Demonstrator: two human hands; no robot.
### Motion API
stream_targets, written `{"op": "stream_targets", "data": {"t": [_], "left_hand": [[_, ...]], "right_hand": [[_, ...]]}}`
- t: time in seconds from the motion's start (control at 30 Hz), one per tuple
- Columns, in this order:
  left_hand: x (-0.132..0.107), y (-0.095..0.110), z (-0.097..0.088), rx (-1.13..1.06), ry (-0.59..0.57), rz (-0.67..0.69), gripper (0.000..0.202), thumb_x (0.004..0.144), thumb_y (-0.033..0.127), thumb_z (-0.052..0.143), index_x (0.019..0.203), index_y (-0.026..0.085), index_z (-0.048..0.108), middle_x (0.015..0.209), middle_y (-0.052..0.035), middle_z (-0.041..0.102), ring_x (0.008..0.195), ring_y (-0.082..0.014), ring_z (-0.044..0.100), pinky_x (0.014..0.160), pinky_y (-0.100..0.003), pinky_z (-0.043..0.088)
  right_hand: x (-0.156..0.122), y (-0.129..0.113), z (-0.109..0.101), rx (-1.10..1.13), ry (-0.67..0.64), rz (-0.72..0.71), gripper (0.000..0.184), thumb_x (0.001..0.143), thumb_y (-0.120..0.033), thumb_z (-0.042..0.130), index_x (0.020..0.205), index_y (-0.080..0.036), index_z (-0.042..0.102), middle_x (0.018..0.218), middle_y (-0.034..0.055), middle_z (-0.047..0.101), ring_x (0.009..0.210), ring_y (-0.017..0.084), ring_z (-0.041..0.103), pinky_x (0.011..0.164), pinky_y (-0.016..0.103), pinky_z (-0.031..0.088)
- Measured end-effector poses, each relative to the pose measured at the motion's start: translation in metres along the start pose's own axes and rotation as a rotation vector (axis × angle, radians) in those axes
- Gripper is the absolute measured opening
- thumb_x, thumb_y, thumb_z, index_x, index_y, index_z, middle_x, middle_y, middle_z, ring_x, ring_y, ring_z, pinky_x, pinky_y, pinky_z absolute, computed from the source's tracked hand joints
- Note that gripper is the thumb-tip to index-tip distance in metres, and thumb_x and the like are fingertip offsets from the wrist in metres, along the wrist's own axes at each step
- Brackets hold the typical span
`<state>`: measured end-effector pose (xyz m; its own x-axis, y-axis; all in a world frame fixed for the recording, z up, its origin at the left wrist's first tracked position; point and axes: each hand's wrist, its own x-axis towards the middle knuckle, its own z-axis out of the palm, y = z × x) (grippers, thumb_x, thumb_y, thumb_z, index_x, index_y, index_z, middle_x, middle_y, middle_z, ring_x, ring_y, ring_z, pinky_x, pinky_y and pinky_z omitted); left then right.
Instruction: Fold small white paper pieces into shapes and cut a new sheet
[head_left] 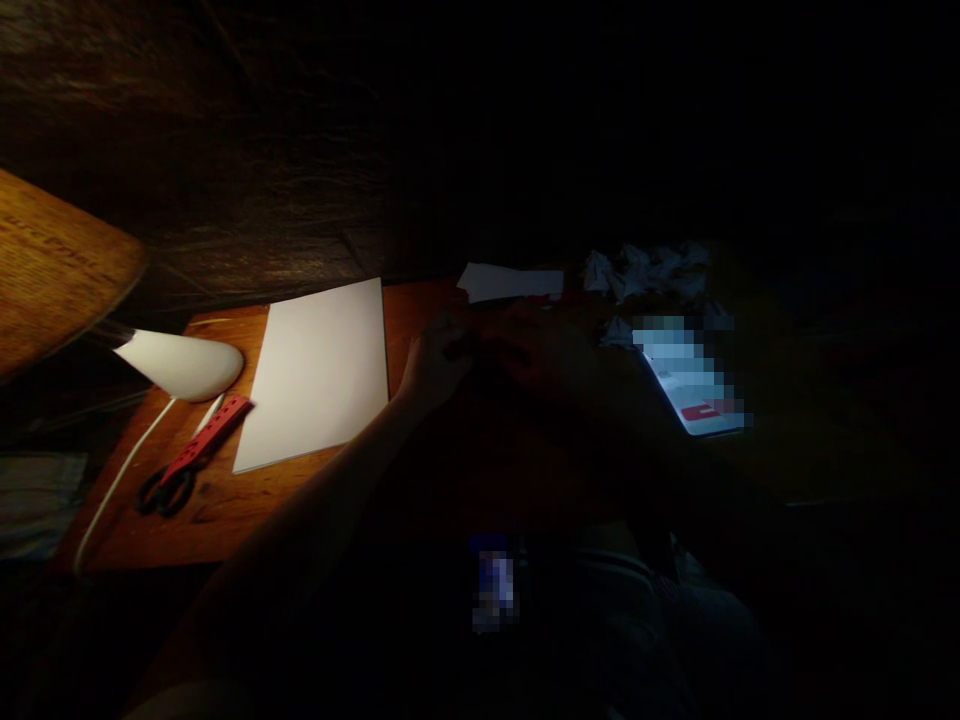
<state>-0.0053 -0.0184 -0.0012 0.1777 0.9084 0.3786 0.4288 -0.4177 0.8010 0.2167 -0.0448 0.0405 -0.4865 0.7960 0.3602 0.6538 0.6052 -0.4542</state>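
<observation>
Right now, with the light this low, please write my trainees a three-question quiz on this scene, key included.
1. True or false: the lit phone lies to the right of the large white paper.
2. Which of these lies closest to the white cable? A) the phone B) the scissors C) the crumpled paper
3. Which of the person's hands is nearer the large white paper?

Key: 1. True. 2. B. 3. The left hand.

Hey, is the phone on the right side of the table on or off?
On: the phone shows a bright, bluish-white screen against the dark table.
</observation>
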Motion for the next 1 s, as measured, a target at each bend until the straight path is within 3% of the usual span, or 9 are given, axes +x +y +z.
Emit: {"op": "stream_targets", "data": {"t": [0.27,0.5,0.67,0.83,1.0], "left_hand": [[0.003,-0.001,-0.001,-0.144,-0.080,-0.040,0.013,0.071,0.010,0.080,0.077,0.022,0.078,0.092,-0.0014,0.073,0.085,-0.0176,0.067,0.077,-0.029,0.055],[0.002,-0.002,0.000,-0.164,-0.097,-0.037,0.010,0.074,0.015,0.078,0.081,0.022,0.080,0.098,-0.0035,0.078,0.092,-0.0202,0.070,0.084,-0.032,0.058],[0.001,-0.001,0.001,-0.186,-0.117,-0.051,0.010,0.074,0.015,0.076,0.082,0.020,0.078,0.092,-0.0023,0.074,0.088,-0.0182,0.069,0.080,-0.030,0.056],[0.001,0.000,-0.001,-0.161,-0.161,-0.089,0.010,0.081,0.025,0.082,0.086,0.019,0.075,0.087,-0.0006,0.074,0.083,-0.0171,0.068,0.076,-0.029,0.055],[0.003,0.000,-0.003,-0.160,-0.215,-0.071,0.009,0.080,0.021,0.082,0.085,0.019,0.075,0.091,-0.0011,0.076,0.087,-0.0174,0.071,0.081,-0.029,0.057]], "right_hand": [[0.000,0.000,0.000,0.014,0.039,-0.011,0.016,0.106,-0.022,0.065,0.115,-0.020,0.079,0.127,0.0125,0.075,0.109,0.027,0.070,0.089,0.039,0.053],[0.000,-0.004,-0.003,-0.004,-0.003,-0.014,0.012,0.100,-0.019,0.064,0.109,-0.018,0.071,0.122,0.0154,0.073,0.102,0.027,0.067,0.083,0.039,0.049],[-0.001,-0.003,-0.005,-0.040,-0.020,-0.043,0.014,0.103,-0.020,0.062,0.113,-0.018,0.071,0.125,0.0150,0.072,0.101,0.026,0.066,0.082,0.038,0.048],[-0.001,0.005,-0.007,-0.040,-0.042,-0.136,0.017,0.105,-0.024,0.062,0.116,-0.017,0.074,0.127,0.0144,0.071,0.098,0.025,0.067,0.080,0.037,0.048],[-0.001,0.014,-0.007,-0.013,-0.064,-0.224,0.019,0.108,-0.026,0.061,0.114,-0.017,0.076,0.126,0.0141,0.072,0.096,0.024,0.067,0.078,0.036,0.047]]}}
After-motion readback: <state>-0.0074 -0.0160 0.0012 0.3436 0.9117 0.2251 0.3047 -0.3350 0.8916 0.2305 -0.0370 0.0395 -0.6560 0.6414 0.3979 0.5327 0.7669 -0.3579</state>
